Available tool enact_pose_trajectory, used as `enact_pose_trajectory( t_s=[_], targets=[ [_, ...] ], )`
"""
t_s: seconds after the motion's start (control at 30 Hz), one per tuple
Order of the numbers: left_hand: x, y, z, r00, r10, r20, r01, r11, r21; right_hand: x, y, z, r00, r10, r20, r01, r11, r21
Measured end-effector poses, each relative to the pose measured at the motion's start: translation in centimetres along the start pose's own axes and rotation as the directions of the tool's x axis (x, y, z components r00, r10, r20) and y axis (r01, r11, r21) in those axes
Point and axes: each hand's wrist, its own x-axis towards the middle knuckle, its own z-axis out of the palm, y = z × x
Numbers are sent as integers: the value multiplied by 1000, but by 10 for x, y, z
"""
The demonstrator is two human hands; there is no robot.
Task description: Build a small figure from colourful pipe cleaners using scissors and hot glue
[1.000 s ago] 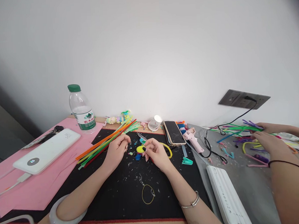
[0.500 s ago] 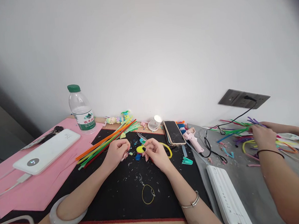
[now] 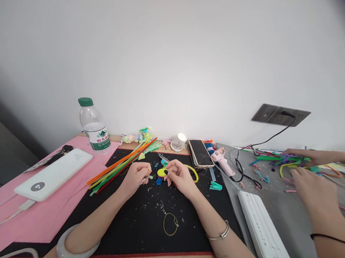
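Over the black mat [image 3: 131, 225], my right hand [image 3: 182, 179] pinches a small yellow figure [image 3: 161, 172] with a black round spot. A blue tuft [image 3: 159, 181] shows just below the yellow part, and a bit of red shows by my fingers. My left hand [image 3: 138, 177] is closed, a short gap to the left of the figure; whatever its fingertips hold is too small to make out. Behind my right hand lie scissors with a yellow handle [image 3: 195, 174], partly hidden. A bundle of coloured pipe cleaners [image 3: 116, 167] rests beyond my left hand.
A bottle [image 3: 95, 130] and white power bank [image 3: 54, 175] stand on pink paper [image 3: 29, 227]. Along the back are a paper cup [image 3: 178, 142], phone [image 3: 201, 152] and pink glue gun [image 3: 223, 163]. To the right, another person's hands [image 3: 313, 186] work among pipe cleaners near a white power strip [image 3: 262, 226].
My hands have barely moved; the figure stays in my right fingers. At right, the other person's near hand has come down and toward me, and the green and purple pipe cleaners now lie lower.
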Motion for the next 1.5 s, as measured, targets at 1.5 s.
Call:
enact_pose_trajectory(
  t_s=[1.5],
  targets=[
    [7, -6, -3, 989, 115, -89, -69, 909, 412, 2, 1, -3, 994, -33, -101, 36, 999, 33]
  ],
)
